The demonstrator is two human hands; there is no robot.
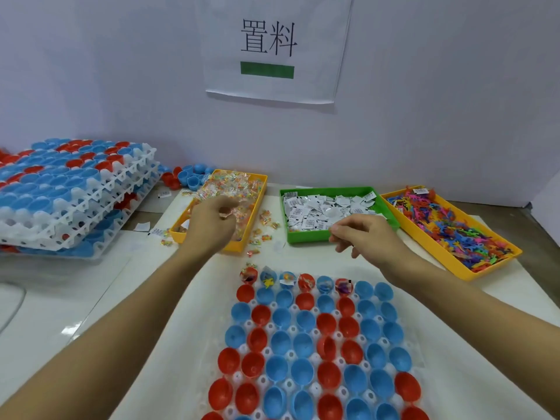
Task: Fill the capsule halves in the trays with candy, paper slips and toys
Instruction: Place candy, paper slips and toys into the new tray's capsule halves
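Candy is being gathered: a clear-wrapped candy (225,210) is pinched by the left hand (212,221) over the yellow plastic candy tray (239,245). The right hand (365,234), fingers loosely curled, holding nothing visible, hovers beside the green plastic slip tray (306,237). Next, probably the 7th capsule half (363,288) in the white capsule tray's (315,389) far row.

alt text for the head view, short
A person's left hand pinches a candy over the yellow candy tray while the right hand hovers by the green paper-slip tray; capsule halves wait below, mostly empty.
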